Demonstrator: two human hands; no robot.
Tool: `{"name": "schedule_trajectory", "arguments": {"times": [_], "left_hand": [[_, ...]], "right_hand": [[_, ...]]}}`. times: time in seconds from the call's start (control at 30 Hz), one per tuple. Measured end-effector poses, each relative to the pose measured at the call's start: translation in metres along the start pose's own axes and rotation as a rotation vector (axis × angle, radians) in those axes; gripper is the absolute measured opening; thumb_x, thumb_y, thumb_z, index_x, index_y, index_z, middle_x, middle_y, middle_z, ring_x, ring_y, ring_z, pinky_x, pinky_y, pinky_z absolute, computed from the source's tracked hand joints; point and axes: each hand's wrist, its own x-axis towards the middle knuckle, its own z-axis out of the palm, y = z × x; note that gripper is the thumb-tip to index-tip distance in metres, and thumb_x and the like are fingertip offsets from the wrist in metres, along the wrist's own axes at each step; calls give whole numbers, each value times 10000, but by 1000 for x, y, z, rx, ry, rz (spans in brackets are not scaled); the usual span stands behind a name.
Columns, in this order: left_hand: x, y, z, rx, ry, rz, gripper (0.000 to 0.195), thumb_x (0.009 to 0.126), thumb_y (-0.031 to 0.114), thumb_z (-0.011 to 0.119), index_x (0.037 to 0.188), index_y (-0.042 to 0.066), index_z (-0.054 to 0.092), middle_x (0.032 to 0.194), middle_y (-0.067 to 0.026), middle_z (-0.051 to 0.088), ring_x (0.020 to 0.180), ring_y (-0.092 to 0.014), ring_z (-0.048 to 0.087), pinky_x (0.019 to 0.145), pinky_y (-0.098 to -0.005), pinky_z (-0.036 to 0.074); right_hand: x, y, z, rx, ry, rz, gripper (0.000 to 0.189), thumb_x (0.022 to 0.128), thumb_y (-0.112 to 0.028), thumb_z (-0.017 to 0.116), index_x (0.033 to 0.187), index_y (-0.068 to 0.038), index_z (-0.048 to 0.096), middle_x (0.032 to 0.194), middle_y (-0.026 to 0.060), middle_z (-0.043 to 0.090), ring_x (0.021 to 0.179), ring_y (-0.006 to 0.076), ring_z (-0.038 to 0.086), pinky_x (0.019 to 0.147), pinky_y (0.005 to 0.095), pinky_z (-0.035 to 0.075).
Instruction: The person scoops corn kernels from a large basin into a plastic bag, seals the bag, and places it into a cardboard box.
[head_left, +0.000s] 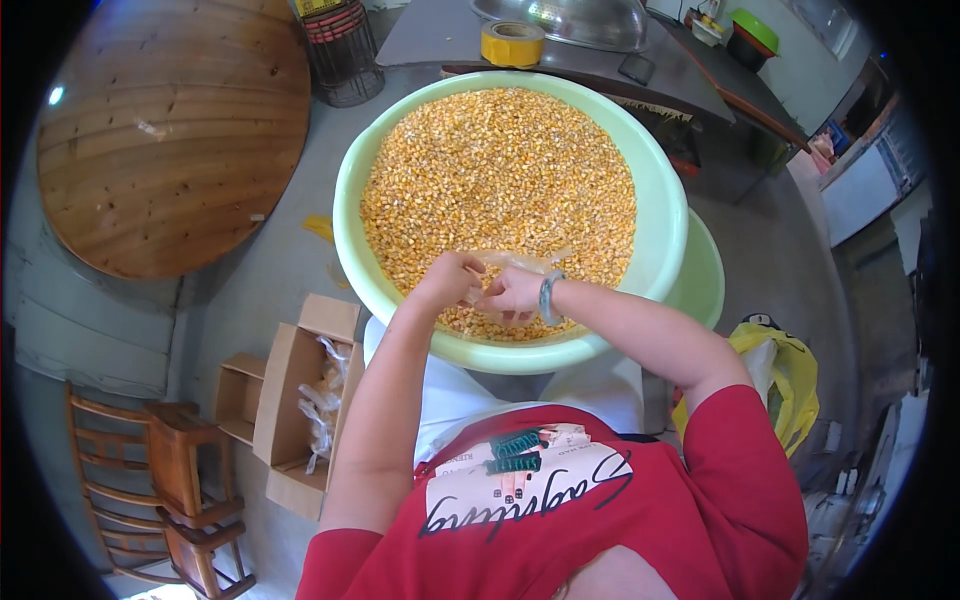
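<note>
Dried yellow corn kernels (495, 165) fill a large pale green plastic basin (667, 247) in front of me. Over the near side of the corn, both hands are on a thin clear plastic bag (517, 260). My left hand (450, 279) pinches it at the left. Close beside it, my right hand (514, 291), below a jade-like bangle (550, 298), grips it with bent fingers. Much of the bag is hidden behind the hands, and its contents cannot be made out.
An open cardboard box (289, 390) with clear plastic packages (322, 405) stands at left. Yellow tape (512, 43) and a metal colander (570, 22) sit on the table (435, 34). A yellow plastic bag (795, 390) lies right; wooden chairs (172, 465) stand lower left.
</note>
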Motion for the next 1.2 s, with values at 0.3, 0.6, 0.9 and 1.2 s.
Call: {"name": "schedule_trajectory", "arguments": {"times": [0.3, 0.6, 0.9, 1.2], "left_hand": [[-5, 8, -2, -312, -61, 90, 414, 692, -79, 542, 1100, -26, 496, 870, -94, 590, 778, -158, 570, 653, -262, 459], [16, -17, -5, -52, 97, 119, 325, 674, -5, 610, 996, -11, 564, 869, -67, 576, 763, -128, 535, 652, -258, 445], [8, -15, 8, 565, 306, 114, 585, 625, 138, 684, 1144, -5, 454, 911, -177, 616, 863, -287, 609, 756, -367, 478], [-10, -4, 14, 892, 230, 20, 178, 767, 115, 499, 922, 27, 499, 856, -176, 617, 843, -314, 609, 733, -407, 485]], "right_hand": [[9, 14, -14, 545, 8, 33, 151, 736, -139, 666, 821, -42, 588, 680, 47, 589, 532, 136, 578, 449, 276, 468], [3, 4, -11, 256, 273, -66, 62, 763, -64, 618, 793, -17, 590, 632, 61, 598, 453, 111, 558, 387, 239, 451], [31, 31, -7, -111, 65, -281, 408, 710, 32, 459, 1079, -71, 599, 864, 102, 648, 806, 205, 614, 745, 309, 472], [7, -6, -67, 93, 258, -205, 317, 749, 52, 458, 1025, -30, 591, 813, 88, 618, 680, 145, 611, 598, 270, 511]]}}
